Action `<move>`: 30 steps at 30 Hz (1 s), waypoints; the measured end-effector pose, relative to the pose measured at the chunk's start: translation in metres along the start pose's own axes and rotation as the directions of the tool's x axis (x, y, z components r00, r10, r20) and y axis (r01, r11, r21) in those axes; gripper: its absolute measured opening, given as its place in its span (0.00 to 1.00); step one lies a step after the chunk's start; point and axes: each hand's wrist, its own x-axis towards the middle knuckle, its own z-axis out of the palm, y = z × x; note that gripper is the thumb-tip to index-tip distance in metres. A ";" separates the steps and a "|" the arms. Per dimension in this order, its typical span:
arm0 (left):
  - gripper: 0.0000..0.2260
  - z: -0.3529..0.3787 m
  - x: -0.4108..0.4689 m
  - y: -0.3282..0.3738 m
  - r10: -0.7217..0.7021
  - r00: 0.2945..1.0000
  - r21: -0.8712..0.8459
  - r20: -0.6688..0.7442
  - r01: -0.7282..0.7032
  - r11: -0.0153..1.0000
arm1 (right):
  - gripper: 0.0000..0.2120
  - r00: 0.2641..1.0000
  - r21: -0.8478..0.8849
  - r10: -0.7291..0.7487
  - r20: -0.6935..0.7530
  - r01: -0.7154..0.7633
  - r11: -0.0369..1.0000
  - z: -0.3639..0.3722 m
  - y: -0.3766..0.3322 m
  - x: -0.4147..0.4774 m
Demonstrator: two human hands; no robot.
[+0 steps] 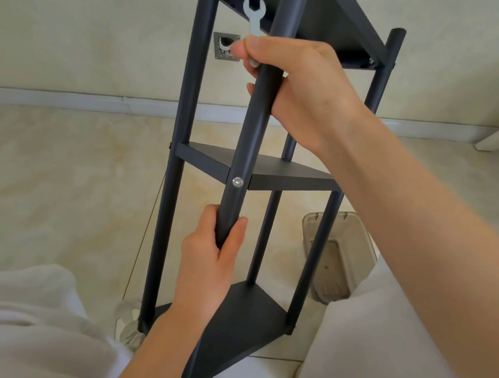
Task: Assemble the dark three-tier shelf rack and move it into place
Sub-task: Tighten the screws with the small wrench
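Post (250, 149) in L hand (208, 267), R hand (307, 93) above

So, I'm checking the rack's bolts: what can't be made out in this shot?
Head view.
Top of rack: cut by the upper edge.
Tail of wrench: inside the right hand.
Lower near post: behind the left hand, forearm.
Hole in wall plate: too small.

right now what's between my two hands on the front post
Head view: a silver bolt head where the middle shelf joins the front post; otherwise bare post.
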 end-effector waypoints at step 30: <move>0.14 -0.009 0.026 -0.005 0.070 0.983 -0.004 -0.171 -0.072 0.997 | 0.08 0.994 -0.591 -0.103 0.045 0.110 0.799 -0.023 0.036 -0.022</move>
